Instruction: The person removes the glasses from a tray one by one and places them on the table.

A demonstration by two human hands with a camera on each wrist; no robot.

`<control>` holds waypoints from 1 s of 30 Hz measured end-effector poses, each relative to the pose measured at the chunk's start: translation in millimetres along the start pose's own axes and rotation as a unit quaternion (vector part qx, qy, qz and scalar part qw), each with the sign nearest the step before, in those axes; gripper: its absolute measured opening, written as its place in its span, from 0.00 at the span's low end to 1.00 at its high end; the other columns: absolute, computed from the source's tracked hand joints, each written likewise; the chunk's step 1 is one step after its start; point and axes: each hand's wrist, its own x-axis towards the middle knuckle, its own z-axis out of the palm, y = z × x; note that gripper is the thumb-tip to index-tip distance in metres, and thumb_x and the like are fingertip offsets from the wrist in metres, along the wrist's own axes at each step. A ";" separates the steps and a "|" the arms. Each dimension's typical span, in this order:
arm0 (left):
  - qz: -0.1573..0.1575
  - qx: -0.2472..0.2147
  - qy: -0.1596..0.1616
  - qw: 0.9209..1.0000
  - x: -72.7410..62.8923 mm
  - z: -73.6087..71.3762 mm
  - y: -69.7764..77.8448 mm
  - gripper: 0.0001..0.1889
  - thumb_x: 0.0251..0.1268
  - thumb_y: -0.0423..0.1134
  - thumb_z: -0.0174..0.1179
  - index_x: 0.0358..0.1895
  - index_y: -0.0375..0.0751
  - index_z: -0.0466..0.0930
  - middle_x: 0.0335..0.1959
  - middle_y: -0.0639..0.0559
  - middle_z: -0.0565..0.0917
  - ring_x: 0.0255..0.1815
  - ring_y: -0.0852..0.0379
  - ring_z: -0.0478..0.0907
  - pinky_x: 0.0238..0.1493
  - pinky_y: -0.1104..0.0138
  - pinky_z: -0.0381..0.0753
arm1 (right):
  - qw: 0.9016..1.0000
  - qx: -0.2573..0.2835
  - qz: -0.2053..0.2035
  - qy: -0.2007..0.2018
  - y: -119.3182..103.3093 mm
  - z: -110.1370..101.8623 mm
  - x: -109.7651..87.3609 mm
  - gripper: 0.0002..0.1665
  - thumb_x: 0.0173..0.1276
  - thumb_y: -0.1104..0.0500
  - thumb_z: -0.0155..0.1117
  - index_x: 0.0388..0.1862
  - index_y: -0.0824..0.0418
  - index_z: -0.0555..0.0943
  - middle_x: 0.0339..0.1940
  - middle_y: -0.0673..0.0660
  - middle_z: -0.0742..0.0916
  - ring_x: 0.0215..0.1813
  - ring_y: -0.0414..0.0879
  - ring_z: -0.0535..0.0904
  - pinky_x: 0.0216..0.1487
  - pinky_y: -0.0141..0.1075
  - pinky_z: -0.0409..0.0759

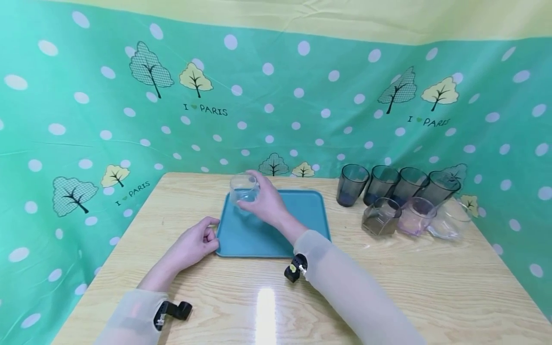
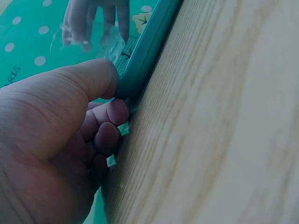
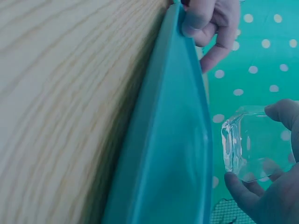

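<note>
My right hand [image 1: 269,203] holds a small clear glass [image 1: 239,192] over the back left part of a teal tray [image 1: 269,244]. In the right wrist view, thumb and fingers of this hand [image 3: 278,198] grip the sides of the transparent glass [image 3: 250,140], whose base looks thick and angular. At the tray's left edge, my left hand [image 1: 191,247] pinches the rim. The left wrist view shows its thumb [image 2: 93,77] against the tray's rim [image 2: 147,49], with the other fingers curled beside it. Whether the glass touches the tray cannot be told.
To the right of the tray stand several tall dark glasses [image 1: 352,184] in a row. In front of them are a short grey glass [image 1: 381,218], a pinkish glass [image 1: 416,218] and clear glassware [image 1: 448,223]. A green dotted cloth [image 1: 297,120] hangs behind the wooden table [image 1: 224,297].
</note>
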 end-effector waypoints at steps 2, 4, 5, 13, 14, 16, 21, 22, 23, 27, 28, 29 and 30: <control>0.002 0.003 0.001 1.000 -0.1 0.0 -0.7 0.30 0.67 0.31 0.66 0.73 0.30 0.73 0.28 0.58 0.79 0.31 0.60 0.76 0.52 0.59 0.76 | 1.000 0.000 0.001 0.005 -0.2 -6.7 -3.9 0.58 0.64 0.55 0.86 0.88 0.46 0.65 0.79 0.53 0.77 0.73 0.54 0.79 0.62 0.48 0.84; 0.001 0.004 0.003 1.000 -0.4 -0.1 -1.0 0.30 0.67 0.31 0.66 0.72 0.30 0.73 0.28 0.58 0.79 0.31 0.60 0.76 0.53 0.59 0.76 | 1.000 0.000 0.003 0.010 -0.7 -12.8 -7.7 0.57 0.64 0.55 0.86 0.88 0.46 0.65 0.79 0.53 0.77 0.72 0.53 0.79 0.60 0.47 0.84; 0.000 0.003 0.004 1.000 -0.6 -0.4 -1.2 0.30 0.66 0.30 0.65 0.72 0.30 0.73 0.28 0.58 0.79 0.31 0.60 0.76 0.53 0.60 0.76 | 1.000 0.001 0.005 0.012 -1.2 -15.9 -9.8 0.57 0.65 0.55 0.86 0.88 0.45 0.65 0.79 0.53 0.77 0.71 0.53 0.79 0.59 0.47 0.84; 0.012 -0.001 0.006 1.000 -1.1 0.2 -3.2 0.30 0.67 0.30 0.65 0.73 0.30 0.73 0.29 0.58 0.78 0.30 0.60 0.75 0.51 0.62 0.76 | 0.999 0.007 0.021 0.033 -3.7 -43.5 -28.7 0.57 0.65 0.55 0.86 0.87 0.43 0.66 0.78 0.52 0.78 0.69 0.53 0.79 0.57 0.49 0.85; 0.014 -0.001 0.007 1.000 -1.0 0.4 -3.3 0.30 0.67 0.30 0.65 0.72 0.30 0.73 0.29 0.58 0.78 0.30 0.60 0.75 0.51 0.62 0.76 | 0.999 0.006 0.021 0.038 -3.2 -47.4 -31.3 0.57 0.65 0.55 0.86 0.87 0.43 0.66 0.78 0.53 0.78 0.69 0.53 0.79 0.57 0.49 0.85; 0.017 -0.001 0.009 1.000 -0.7 0.6 -3.5 0.30 0.67 0.29 0.65 0.72 0.30 0.73 0.29 0.58 0.78 0.30 0.61 0.75 0.51 0.62 0.76 | 0.999 0.006 0.023 0.048 -2.0 -55.7 -35.7 0.56 0.65 0.56 0.86 0.87 0.43 0.66 0.78 0.53 0.78 0.69 0.54 0.79 0.58 0.50 0.85; 0.018 -0.003 0.007 1.000 -0.2 0.3 -2.4 0.29 0.67 0.29 0.65 0.72 0.29 0.73 0.29 0.58 0.78 0.31 0.61 0.75 0.51 0.62 0.76 | 0.997 0.003 0.031 0.065 2.0 -76.0 -48.1 0.56 0.66 0.54 0.85 0.87 0.40 0.66 0.77 0.52 0.78 0.67 0.54 0.80 0.54 0.50 0.86; 0.018 -0.003 0.006 1.000 -0.3 0.2 -1.9 0.30 0.67 0.29 0.65 0.72 0.29 0.73 0.29 0.58 0.78 0.31 0.61 0.75 0.51 0.63 0.76 | 0.997 0.002 0.032 0.067 2.8 -79.8 -50.8 0.56 0.66 0.54 0.85 0.87 0.40 0.65 0.77 0.51 0.78 0.66 0.54 0.80 0.53 0.50 0.86; 0.018 -0.004 0.005 1.000 -0.3 0.1 -1.3 0.29 0.67 0.29 0.65 0.72 0.29 0.73 0.29 0.58 0.78 0.31 0.61 0.74 0.51 0.63 0.75 | 0.997 -0.001 0.035 0.070 3.7 -83.6 -53.5 0.56 0.66 0.53 0.86 0.87 0.40 0.65 0.77 0.51 0.78 0.66 0.54 0.80 0.52 0.50 0.86; 0.017 -0.004 0.004 1.000 -1.2 -0.3 0.4 0.30 0.67 0.29 0.65 0.72 0.29 0.73 0.29 0.57 0.78 0.31 0.60 0.74 0.51 0.62 0.75 | 0.996 -0.007 0.039 0.082 8.8 -96.4 -63.3 0.56 0.67 0.52 0.85 0.88 0.42 0.65 0.77 0.53 0.77 0.63 0.55 0.81 0.51 0.50 0.85; 0.017 -0.003 0.004 1.000 -1.3 -0.4 0.7 0.30 0.67 0.29 0.65 0.72 0.29 0.73 0.29 0.57 0.78 0.31 0.60 0.74 0.51 0.62 0.75 | 0.996 -0.004 0.040 0.085 10.3 -99.2 -65.7 0.56 0.67 0.52 0.85 0.88 0.42 0.64 0.77 0.54 0.77 0.63 0.56 0.81 0.50 0.51 0.85; 0.017 -0.002 0.004 1.000 -1.4 -0.3 0.9 0.30 0.67 0.29 0.65 0.72 0.29 0.73 0.29 0.57 0.78 0.31 0.60 0.74 0.51 0.62 0.75 | 0.995 -0.003 0.042 0.088 11.9 -102.0 -67.9 0.56 0.67 0.52 0.84 0.88 0.42 0.64 0.77 0.55 0.77 0.63 0.56 0.81 0.50 0.51 0.85; 0.017 -0.001 0.005 1.000 -1.6 -0.2 0.9 0.30 0.67 0.29 0.65 0.72 0.29 0.73 0.29 0.57 0.78 0.31 0.60 0.74 0.51 0.62 0.75 | 0.995 -0.003 0.042 0.091 13.6 -104.6 -70.1 0.56 0.67 0.52 0.84 0.88 0.42 0.64 0.78 0.55 0.77 0.64 0.57 0.81 0.50 0.51 0.86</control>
